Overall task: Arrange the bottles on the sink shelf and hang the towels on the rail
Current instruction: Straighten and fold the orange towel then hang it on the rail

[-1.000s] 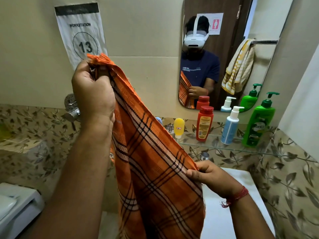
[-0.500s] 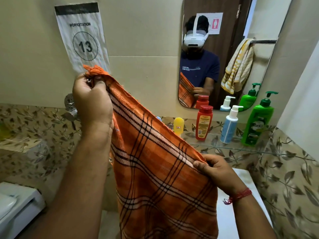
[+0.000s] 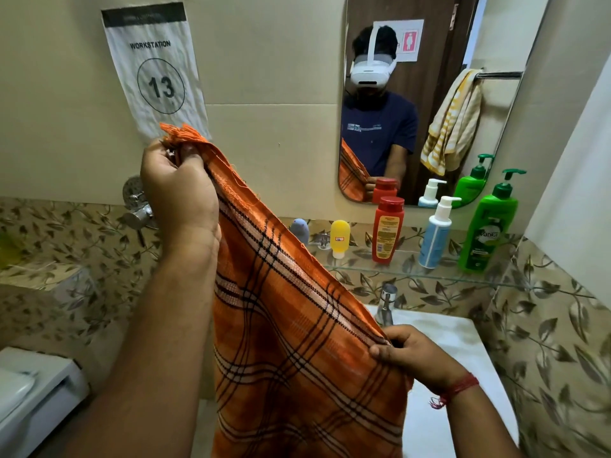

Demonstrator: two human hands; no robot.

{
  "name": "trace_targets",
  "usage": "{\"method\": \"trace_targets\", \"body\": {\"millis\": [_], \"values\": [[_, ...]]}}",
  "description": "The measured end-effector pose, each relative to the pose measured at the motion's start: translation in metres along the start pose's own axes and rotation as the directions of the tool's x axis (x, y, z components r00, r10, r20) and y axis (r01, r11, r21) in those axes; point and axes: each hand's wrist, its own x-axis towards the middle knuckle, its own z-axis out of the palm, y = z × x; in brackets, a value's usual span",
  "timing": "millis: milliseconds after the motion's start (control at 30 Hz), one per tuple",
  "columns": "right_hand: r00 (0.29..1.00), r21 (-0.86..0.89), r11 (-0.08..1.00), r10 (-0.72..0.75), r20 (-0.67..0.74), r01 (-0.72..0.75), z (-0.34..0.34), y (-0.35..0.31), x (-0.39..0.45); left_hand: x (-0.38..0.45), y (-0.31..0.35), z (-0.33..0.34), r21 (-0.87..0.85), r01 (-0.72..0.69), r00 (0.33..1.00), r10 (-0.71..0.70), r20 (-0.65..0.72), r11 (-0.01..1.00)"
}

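Orange plaid towel [image 3: 297, 342] stretches between my hands: left hand [image 3: 178, 190] pinches the raised fringed corner, right hand [image 3: 416, 353] pinches the lower edge.

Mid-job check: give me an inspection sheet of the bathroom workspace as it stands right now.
Surface: glass shelf above the sink.
Job's things: yellow tube, red bottle, blue pump bottle and green pump bottle upright in a row on the shelf; orange plaid towel held spread out; yellow striped towel on a rail, seen in the mirror.
Clutter: small blue-grey item at the shelf's left end.
Hands: left hand grips the towel's top corner; right hand pinches its edge.
Cables: nothing seen.
Surroundings: workstation 13 sign, wall tap.
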Motion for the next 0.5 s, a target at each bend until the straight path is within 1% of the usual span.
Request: {"method": "trace_targets", "body": {"millis": [167, 233, 267, 300, 367, 433, 500], "values": [[0.999, -0.076, 0.997, 0.034, 0.018, -0.033, -0.003, 0.0, -0.006, 0.0, 0.006, -0.007, -0.015, 0.001, 1.0, -0.002, -0.028, 1.0], [1.0, -0.071, 0.997, 0.025, 0.001, -0.025, 0.0, -0.005, -0.01, -0.002, 0.006, -0.009, 0.008, 0.002, 1.0, -0.002, -0.007, 1.0], [1.0, -0.052, 0.999, 0.006, -0.031, -0.007, 0.001, -0.009, -0.011, -0.004, 0.005, -0.01, 0.036, -0.007, 1.0, 0.006, 0.024, 0.999], [0.997, -0.03, 0.999, -0.028, -0.074, 0.026, 0.004, -0.015, -0.012, -0.006, 0.003, -0.01, 0.1, -0.031, 0.997, 0.023, 0.076, 0.995], [0.981, 0.011, 0.993, -0.114, -0.159, 0.118, 0.01, -0.034, -0.015, -0.016, -0.007, -0.012, 0.302, -0.122, 0.969, 0.048, 0.243, 0.946], [0.97, 0.038, 0.983, -0.17, -0.174, 0.179, 0.019, -0.056, -0.018, -0.03, -0.022, -0.016, 0.412, -0.164, 0.91, -0.024, 0.414, 0.896], [0.965, -0.013, 0.976, -0.217, -0.147, 0.218, 0.029, -0.075, -0.02, -0.049, -0.035, -0.022, 0.471, -0.185, 0.841, -0.108, 0.53, 0.863]]}}
